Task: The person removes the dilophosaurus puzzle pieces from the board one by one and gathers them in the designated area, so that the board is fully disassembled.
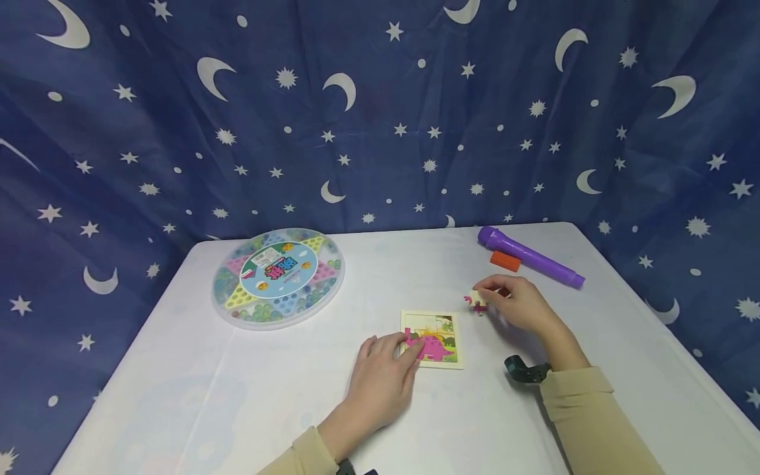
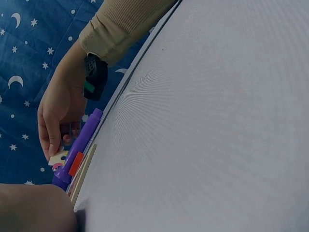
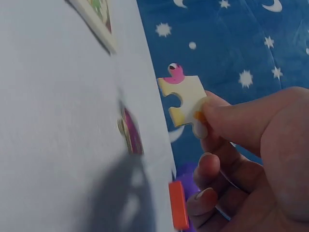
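Blue curtain [image 1: 362, 152] with white moons and stars behind a white tabletop [image 1: 285, 402]. Head view: left hand [image 1: 381, 377], fingers relaxed, resting on the near left part of a square puzzle board [image 1: 423, 322]. Pink dinosaur [image 1: 438, 351] shows just right of its thumb. Round game box [image 1: 279, 269] with marbles, well beyond the left hand and off to its left. Right hand [image 1: 522, 303], right of the board, pinches a puzzle piece [image 1: 475, 296]. Purple microphone-shaped toy [image 1: 528, 256] just beyond the right hand, orange block [image 1: 505, 261] against it on the near side.

Left wrist view: only a blurred patch of the left hand, low corner. Right hand opposite, piece at its fingertips, dark wrist device [image 2: 95, 77] behind it at the cuff.

Right wrist view: thumb and finger clamped on the piece, pale with pink and a printed eye. Loose piece [image 3: 132, 131] lies on the tabletop near the right hand, apart from it; board corner farther off. Orange block beside the lower fingers
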Demonstrator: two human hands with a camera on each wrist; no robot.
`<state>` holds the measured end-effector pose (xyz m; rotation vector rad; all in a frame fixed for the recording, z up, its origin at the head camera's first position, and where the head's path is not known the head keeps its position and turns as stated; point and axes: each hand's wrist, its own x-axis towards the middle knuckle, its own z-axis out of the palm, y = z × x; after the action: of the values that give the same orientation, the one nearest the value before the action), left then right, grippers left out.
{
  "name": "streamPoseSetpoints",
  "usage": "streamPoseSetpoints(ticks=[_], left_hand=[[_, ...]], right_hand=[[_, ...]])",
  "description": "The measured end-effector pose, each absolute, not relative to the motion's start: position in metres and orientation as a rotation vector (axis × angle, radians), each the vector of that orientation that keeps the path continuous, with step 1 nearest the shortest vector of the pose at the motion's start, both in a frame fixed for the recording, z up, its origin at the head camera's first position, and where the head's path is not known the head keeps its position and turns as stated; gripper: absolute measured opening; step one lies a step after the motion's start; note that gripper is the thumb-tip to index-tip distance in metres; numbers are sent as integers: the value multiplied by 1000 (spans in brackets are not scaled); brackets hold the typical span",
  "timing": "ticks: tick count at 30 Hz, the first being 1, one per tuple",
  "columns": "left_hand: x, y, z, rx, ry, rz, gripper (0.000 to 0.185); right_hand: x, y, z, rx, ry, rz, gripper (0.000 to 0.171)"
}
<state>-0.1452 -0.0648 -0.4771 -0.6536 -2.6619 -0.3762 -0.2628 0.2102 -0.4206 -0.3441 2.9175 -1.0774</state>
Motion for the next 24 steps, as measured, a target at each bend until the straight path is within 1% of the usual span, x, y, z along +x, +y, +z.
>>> streamPoseSetpoints(ticks=[9, 14, 18, 24], left_hand=[[-144, -65, -478, -643, -2652, -404, 36], [-144, -65, -477, -625, -2658, -412, 37], [-144, -65, -476, -625, -2646, -425, 37], [-145, -66, -476, -614, -2642, -433, 36]], right_hand=[[-263, 234, -427, -221, 2897, -1024, 22], [-263, 245, -427, -177, 2853, -1018, 28], [-263, 251, -428, -147, 2817, -1025, 32], [-265, 256, -430, -110, 2806, -993, 34]])
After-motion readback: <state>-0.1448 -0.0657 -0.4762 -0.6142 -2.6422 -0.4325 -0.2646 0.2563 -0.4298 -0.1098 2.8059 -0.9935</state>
